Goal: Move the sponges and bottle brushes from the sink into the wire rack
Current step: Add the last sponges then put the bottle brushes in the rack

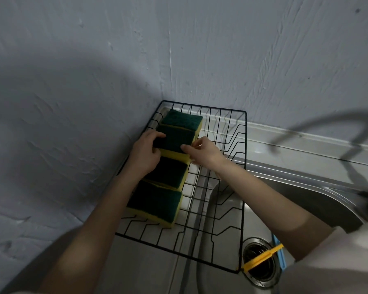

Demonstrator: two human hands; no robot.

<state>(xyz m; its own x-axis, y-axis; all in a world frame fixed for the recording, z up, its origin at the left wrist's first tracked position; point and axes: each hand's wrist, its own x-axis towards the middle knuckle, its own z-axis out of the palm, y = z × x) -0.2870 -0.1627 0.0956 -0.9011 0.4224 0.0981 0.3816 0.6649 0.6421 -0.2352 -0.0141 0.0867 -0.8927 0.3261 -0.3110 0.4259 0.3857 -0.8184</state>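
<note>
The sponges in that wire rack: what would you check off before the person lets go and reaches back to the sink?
1. Held sponge over the wire rack, in line with the others: ok.
2. Both hands on it, left hand and right hand: ok.
3. Sponge settled flat on the wires: cannot tell, fingers cover its edges.
4. Other three sponges in a neat row: ok.
5. Free rack space on the right: ok.
6. Items left in the sink: not ok, a yellow handle and a blue one lie by the drain.

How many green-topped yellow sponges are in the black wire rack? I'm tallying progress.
4, in a row along the rack's left side: farthest, second held by both hands, third, nearest. More may be hidden.
</note>
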